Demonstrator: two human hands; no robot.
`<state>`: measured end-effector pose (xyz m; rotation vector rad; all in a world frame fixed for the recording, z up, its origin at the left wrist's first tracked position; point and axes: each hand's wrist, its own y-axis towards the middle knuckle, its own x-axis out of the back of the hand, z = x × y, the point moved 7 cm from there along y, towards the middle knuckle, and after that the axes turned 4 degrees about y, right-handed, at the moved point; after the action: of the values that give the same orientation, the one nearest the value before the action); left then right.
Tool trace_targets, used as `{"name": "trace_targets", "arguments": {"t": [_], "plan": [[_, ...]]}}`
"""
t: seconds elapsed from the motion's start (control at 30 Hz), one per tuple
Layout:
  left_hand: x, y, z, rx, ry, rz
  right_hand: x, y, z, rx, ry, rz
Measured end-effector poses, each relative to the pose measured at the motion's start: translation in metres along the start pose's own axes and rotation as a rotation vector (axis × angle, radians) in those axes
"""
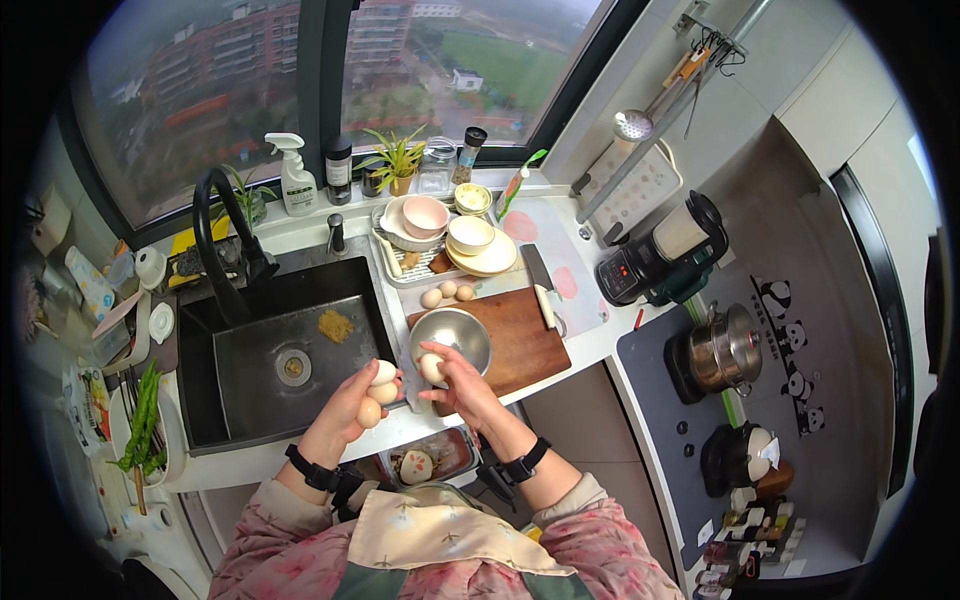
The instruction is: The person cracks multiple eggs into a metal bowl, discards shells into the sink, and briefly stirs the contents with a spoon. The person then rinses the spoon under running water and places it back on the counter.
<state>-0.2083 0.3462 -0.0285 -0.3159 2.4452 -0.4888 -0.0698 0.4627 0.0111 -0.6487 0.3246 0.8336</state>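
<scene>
My left hand (pixel 345 408), above the front edge of the sink, is closed around three eggs (pixel 384 393), one whiter than the others. A single egg (pixel 432 368) sits in the fingers of my right hand (pixel 467 388), close to the near left rim of a steel bowl (pixel 468 333). That bowl rests on a wooden cutting board (pixel 530 345); my right hand covers part of its rim. Behind the bowl lie three more eggs (pixel 448 291) by the board's far left corner. A knife (pixel 541 285) with a pale handle lies across the board's far right side.
The black sink (pixel 230 350) with its faucet (pixel 212 230) and a tan scrubber (pixel 335 325) is at left. Bowls and plates (pixel 484 262) stand on a drying rack behind the board. Rightward are a blender (pixel 665 250) and a steel pot (pixel 718 355). An open drawer (pixel 455 445) sits below.
</scene>
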Motion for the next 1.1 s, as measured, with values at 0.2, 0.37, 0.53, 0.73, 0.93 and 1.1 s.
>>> {"name": "trace_targets", "arguments": {"t": [0.2, 0.37, 0.53, 0.73, 0.93, 1.1], "plan": [[-0.003, 0.002, 0.008, 0.054, 0.165, 0.147, -0.039, -0.004, 0.032, 0.498, -0.895, 0.049], [0.002, 0.005, 0.0, 0.089, 0.396, 0.096, -0.05, -0.001, 0.029, 0.477, -1.123, 0.026], [0.009, 0.006, -0.009, -0.004, 0.267, 0.059, -0.039, 0.016, 0.017, 0.435, -0.889, -0.077], [0.014, 0.013, -0.011, -0.065, 0.101, -0.031, -0.033, 0.027, -0.003, 0.48, -0.688, -0.176], [0.013, 0.023, -0.015, -0.003, 0.147, -0.064, -0.002, 0.029, -0.024, 0.242, -0.413, -0.146], [-0.01, 0.042, -0.015, 0.031, 0.282, -0.023, 0.036, 0.011, 0.001, 0.368, -0.406, -0.302]]}}
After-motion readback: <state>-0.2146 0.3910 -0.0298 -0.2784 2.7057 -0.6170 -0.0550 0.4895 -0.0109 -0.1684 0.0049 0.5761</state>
